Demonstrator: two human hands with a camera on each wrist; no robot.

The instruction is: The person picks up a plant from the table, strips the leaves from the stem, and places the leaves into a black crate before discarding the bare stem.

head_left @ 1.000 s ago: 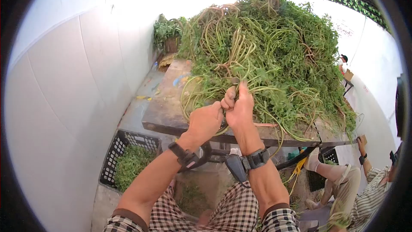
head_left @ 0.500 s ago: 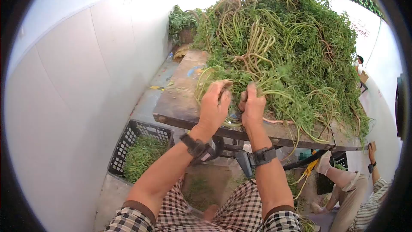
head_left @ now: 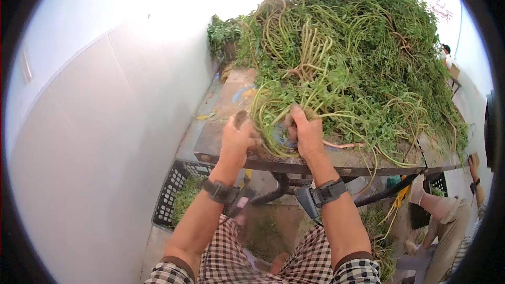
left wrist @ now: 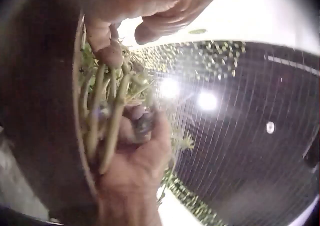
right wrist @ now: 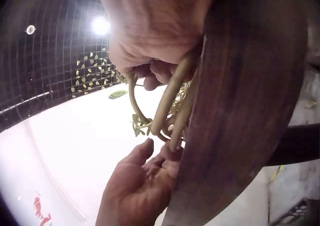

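A tall heap of leafy green stems (head_left: 357, 68) covers most of the wooden table (head_left: 226, 137). At its near edge my right hand (head_left: 309, 134) grips several long stems (right wrist: 169, 101), thumb uppermost. These stems bend across the gap between the hands. To their left is my left hand (head_left: 238, 139), blurred in the head view. Its thumb (left wrist: 147, 31) stands apart from its fingers, while one fingertip rests at the stems in the left wrist view. A small dark thing (left wrist: 144, 125) shows between the right thumb and fingers; I cannot tell what it is.
Below the table's left corner stands a black crate (head_left: 167, 200) with loose greens. A white wall (head_left: 115, 126) runs along the left. At the right, another person's legs (head_left: 442, 226) and hand are near the table edge. Dark curved supports (head_left: 273, 189) lie under the tabletop.
My left hand has come away from the right one, leftward and slightly down. The right hand keeps its grip at the heap's near edge. The head view has shifted a little.
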